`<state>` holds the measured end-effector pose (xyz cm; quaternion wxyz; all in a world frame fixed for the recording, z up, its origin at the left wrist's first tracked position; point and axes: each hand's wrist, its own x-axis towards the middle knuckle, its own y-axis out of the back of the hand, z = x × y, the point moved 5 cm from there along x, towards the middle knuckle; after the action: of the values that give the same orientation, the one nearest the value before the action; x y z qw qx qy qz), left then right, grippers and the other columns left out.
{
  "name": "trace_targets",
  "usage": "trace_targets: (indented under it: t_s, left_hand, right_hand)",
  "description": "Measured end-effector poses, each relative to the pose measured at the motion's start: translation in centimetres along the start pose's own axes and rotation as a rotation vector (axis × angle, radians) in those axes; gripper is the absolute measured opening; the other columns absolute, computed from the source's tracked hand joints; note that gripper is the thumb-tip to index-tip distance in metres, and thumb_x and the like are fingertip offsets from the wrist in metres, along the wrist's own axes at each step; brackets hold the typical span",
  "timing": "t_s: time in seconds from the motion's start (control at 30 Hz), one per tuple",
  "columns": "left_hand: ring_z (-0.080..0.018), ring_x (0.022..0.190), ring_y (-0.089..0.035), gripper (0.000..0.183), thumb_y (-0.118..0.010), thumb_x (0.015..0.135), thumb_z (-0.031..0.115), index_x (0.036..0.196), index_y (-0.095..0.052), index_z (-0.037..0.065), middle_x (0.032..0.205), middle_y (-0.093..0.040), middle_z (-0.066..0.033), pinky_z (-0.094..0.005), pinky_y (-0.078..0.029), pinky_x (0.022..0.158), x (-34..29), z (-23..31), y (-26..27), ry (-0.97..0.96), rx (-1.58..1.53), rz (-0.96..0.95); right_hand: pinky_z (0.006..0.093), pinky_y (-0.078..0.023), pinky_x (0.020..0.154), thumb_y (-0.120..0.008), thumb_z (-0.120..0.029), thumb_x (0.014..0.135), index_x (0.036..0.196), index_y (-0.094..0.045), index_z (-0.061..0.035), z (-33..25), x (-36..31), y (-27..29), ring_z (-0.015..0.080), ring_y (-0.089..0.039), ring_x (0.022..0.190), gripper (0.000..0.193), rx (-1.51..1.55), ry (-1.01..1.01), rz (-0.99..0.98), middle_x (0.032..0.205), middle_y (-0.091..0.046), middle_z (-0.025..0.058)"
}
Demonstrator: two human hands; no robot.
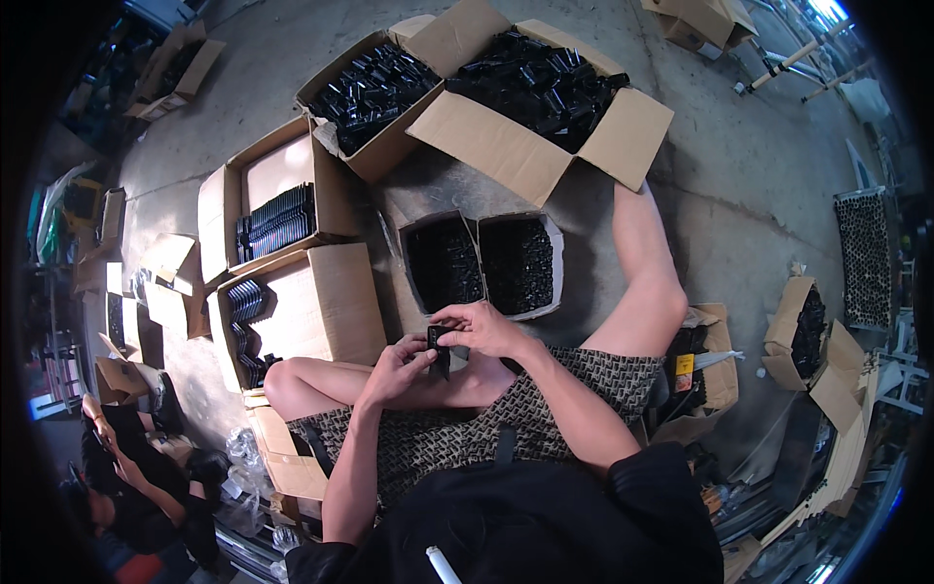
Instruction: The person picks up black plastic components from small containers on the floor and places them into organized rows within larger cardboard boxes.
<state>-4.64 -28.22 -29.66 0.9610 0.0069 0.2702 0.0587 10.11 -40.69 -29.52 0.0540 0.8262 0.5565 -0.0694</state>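
Note:
Between my two hands, above my folded legs, is a small black plastic-looking piece [440,352]; its exact kind is too small to make out. My left hand [397,372] grips its lower left side with thumb and fingers. From the upper right, my right hand [484,331] pinches its top. Just beyond my hands are two small open cartons side by side, a left one [402,255] and a right one [558,265], both filled with tiny black parts.
Large cardboard boxes [511,146] of loose black parts stand ahead. At my left, boxes [341,292] hold neatly stacked black pieces. An open box [718,365] sits by my right thigh, more boxes [842,365] farther right. Another person [146,477] sits at the lower left.

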Motion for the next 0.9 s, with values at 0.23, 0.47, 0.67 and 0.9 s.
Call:
trace_targets:
  t_s: [0.23,0.47,0.67,0.9]
  left_hand:
    - [-0.0064,0.099,-0.057,0.033,-0.06,0.103,0.023,0.122,-0.065,-0.004,0.109,-0.068,-0.0018,-0.0237,-0.044,0.091,0.2,-2.6,-0.2,-0.018,-0.35,0.091]
    - [-0.006,0.094,-0.056,0.02,-0.063,0.101,0.02,0.107,-0.066,0.001,0.104,-0.067,-0.0009,-0.0241,-0.044,0.088,0.6,-1.7,-1.7,-0.109,-0.587,0.128]
    - [-0.0029,0.086,-0.054,0.015,-0.069,0.098,0.018,0.091,-0.064,0.005,0.088,-0.064,0.0034,-0.0218,-0.044,0.08,0.2,0.3,-1.9,-0.162,-0.618,0.231]
    - [-0.0068,0.087,-0.057,0.015,-0.072,0.094,0.015,0.096,-0.067,0.001,0.091,-0.068,-0.0003,-0.0253,-0.046,0.082,0.2,1.2,-2.0,-0.218,-0.4,0.397]
  right_hand:
    - [0.0454,-0.058,0.08,-0.069,-0.01,0.086,0.096,-0.072,0.0001,3.7,-1.8,10.1,0.0381,-0.071,0.096,0.015,-0.754,-0.505,0.369,0.098,-0.073,0.0231]
    - [0.0473,-0.057,0.086,-0.074,-0.008,0.076,0.09,-0.076,-0.0039,12.1,-1.7,9.9,0.0391,-0.07,0.099,0.015,-0.966,-0.693,0.3,0.095,-0.073,0.0227]
    - [0.0388,-0.058,0.074,-0.077,-0.01,0.072,0.09,-0.075,-0.003,9.7,-2.2,10.7,0.0282,-0.073,0.077,0.019,-0.691,-0.441,0.438,0.086,-0.074,0.0163]
    - [0.0266,-0.057,0.073,-0.069,-0.006,0.088,0.107,-0.072,0.0016,-0.3,-1.7,5.7,0.0126,-0.071,0.078,0.021,0.075,-0.26,0.262,0.086,-0.074,0.0091]
